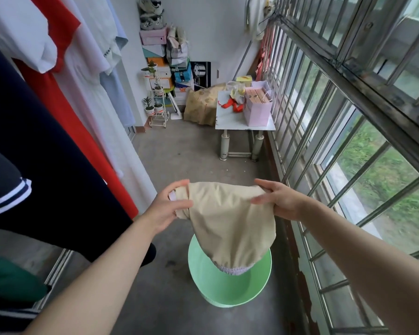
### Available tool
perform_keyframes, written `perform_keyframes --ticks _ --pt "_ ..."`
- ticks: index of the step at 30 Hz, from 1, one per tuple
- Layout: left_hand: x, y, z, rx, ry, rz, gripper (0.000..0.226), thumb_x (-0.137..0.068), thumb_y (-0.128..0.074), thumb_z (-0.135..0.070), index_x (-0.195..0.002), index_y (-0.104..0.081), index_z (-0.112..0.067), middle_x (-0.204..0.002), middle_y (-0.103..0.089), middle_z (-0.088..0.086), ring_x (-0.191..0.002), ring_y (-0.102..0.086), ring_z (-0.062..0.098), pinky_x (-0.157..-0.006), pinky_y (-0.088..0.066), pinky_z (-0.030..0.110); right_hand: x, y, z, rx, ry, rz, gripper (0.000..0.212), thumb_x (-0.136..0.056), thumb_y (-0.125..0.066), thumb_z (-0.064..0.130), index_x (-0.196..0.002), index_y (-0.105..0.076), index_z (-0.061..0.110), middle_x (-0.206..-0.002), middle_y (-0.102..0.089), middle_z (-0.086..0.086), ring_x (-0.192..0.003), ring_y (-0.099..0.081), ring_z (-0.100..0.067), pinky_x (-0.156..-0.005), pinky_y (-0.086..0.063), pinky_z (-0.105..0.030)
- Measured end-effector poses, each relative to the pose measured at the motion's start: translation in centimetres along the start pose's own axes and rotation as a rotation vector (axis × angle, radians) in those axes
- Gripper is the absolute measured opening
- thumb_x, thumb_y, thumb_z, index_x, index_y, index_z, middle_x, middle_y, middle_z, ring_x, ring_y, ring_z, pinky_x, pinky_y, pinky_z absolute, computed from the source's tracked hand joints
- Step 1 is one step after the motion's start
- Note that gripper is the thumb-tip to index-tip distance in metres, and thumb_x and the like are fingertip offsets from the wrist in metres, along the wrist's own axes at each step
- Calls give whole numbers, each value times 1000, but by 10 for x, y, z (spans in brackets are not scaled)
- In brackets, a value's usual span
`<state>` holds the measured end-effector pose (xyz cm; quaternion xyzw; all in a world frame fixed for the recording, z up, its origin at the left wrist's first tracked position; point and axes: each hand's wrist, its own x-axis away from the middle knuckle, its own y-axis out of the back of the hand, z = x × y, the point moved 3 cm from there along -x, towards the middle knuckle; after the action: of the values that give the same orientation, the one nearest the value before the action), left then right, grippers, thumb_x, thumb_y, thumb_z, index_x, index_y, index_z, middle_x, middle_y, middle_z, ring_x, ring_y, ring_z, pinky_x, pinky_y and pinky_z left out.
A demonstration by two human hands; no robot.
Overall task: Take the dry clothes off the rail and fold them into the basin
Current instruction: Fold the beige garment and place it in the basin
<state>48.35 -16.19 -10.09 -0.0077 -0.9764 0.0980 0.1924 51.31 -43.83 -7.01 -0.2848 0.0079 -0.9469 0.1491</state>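
Note:
A beige garment [230, 223] hangs folded between my two hands, above the green basin [228, 286] on the floor. My left hand [172, 206] pinches its left top corner, where a bit of pale lining shows. My right hand [278, 199] grips the right top corner. The garment's lower end, with a pale lilac edge, dips over the basin's far rim. More clothes hang on the left: a navy garment [41, 151], a red one [65, 97], white ones [87, 76] and a pale blue one [116, 93].
A barred window [348, 117] runs along the right side. A small white table [242, 117] with a pink bag stands ahead. Stacked boxes [165, 56], shoes and a plant stand [157, 102] fill the far corner. The floor is bare concrete.

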Motion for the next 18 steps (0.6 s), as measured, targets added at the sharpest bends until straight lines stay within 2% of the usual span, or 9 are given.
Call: perform_keyframes --ticks 1,3,4,6,8,10,12,14,18 --pt "-1 1 1 -80 11 -12 62 -58 -81 -1 -113 -65 -23 -120 -60 16 -97 -64 26 -80 -54 39 -1 0 0 209 7 -2 83 -76 -68 -11 -147 -30 11 -128 -52 -5 -104 -57 -19 -93 -45 -31" --pt "-5 3 -1 -155 79 -20 53 -52 -80 -3 -102 -69 -18 -115 -62 19 -94 -64 29 -79 -54 41 -4 2 2 856 47 -39 88 -69 -80 3 -145 -38 16 -131 -54 -1 -113 -53 -14 -97 -39 -23" --pt "-7 4 -5 -164 126 -9 43 -59 -76 1 -99 -69 -15 -108 -64 17 -88 -64 26 -73 -55 37 -7 2 2 1125 94 -52 85 -66 -84 11 -141 -45 19 -130 -56 1 -116 -53 -15 -98 -38 -22" --pt "-9 5 -10 -182 217 53 30 -77 -65 7 -103 -66 -9 -100 -66 13 -85 -65 22 -65 -58 31 -11 3 0 1399 180 -87 73 -64 -83 22 -131 -55 22 -122 -63 0 -114 -57 -19 -94 -42 -24" --pt "-11 10 -10 -214 293 117 29 -84 -60 5 -110 -64 -6 -103 -67 13 -90 -65 22 -67 -57 30 -13 2 -2 1492 242 -153 57 -67 -80 27 -121 -61 20 -112 -67 -2 -107 -60 -23 -86 -45 -28" --pt "-12 15 -8 -214 352 138 32 -82 -64 0 -114 -64 -4 -106 -66 14 -92 -64 23 -74 -55 31 -15 4 -4 1523 288 -215 45 -73 -77 31 -113 -63 17 -105 -68 -6 -103 -59 -25 -82 -46 -31" --pt "-12 18 -4 -205 402 119 53 -67 -74 -6 -118 -61 -5 -108 -64 13 -92 -62 23 -78 -49 31 -19 7 -6 1496 318 -237 39 -76 -74 33 -108 -64 11 -98 -67 -10 -105 -53 -25 -84 -44 -32" --pt "-12 18 0 -186 432 114 71 -51 -77 -11 -120 -60 -8 -108 -61 13 -92 -59 23 -76 -46 29 -24 10 -8 1404 341 -241 37 -76 -75 32 -101 -67 6 -94 -66 -15 -107 -44 -25 -86 -41 -32" --pt "-13 24 7 -167 443 98 57 -58 -65 -8 -114 -63 -5 -105 -63 15 -90 -61 25 -76 -50 32 -29 7 -12 1330 340 -200 35 -74 -78 30 -95 -70 3 -96 -67 -13 -107 -50 -25 -87 -40 -32"
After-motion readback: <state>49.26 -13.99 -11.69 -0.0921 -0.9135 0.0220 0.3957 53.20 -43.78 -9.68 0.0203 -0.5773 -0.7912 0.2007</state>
